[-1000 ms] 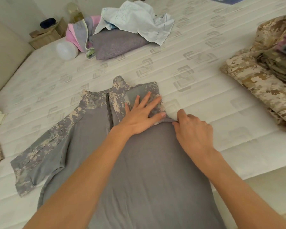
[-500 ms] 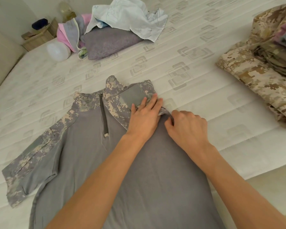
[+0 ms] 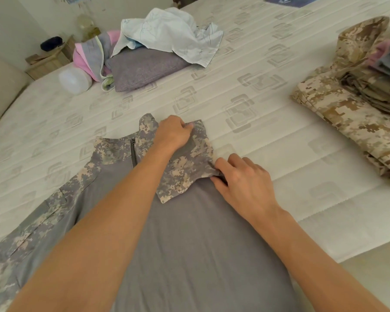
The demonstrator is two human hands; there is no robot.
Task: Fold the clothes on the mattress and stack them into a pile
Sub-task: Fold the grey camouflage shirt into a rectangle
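Note:
A grey shirt (image 3: 189,239) with grey camouflage sleeves and a zip collar lies flat on the white mattress (image 3: 279,136) in front of me. Its right sleeve (image 3: 185,172) is folded inward over the chest. My left hand (image 3: 173,132) grips the fabric at the top of that sleeve near the collar. My right hand (image 3: 243,179) pinches the fold at the shirt's right edge. The left sleeve (image 3: 32,226) lies spread out to the left.
A stack of folded tan camouflage clothes (image 3: 351,102) sits at the right. At the back lie a purple pillow (image 3: 144,68), a crumpled pale blue garment (image 3: 171,34), pink and grey fabric (image 3: 88,55) and a white container (image 3: 74,81). A wooden box (image 3: 50,61) stands beyond the mattress.
My left hand went from lying flat on the folded sleeve to gripping the fabric higher up near the collar. My right hand stayed pinching the right edge. The sleeve now lies further over the chest.

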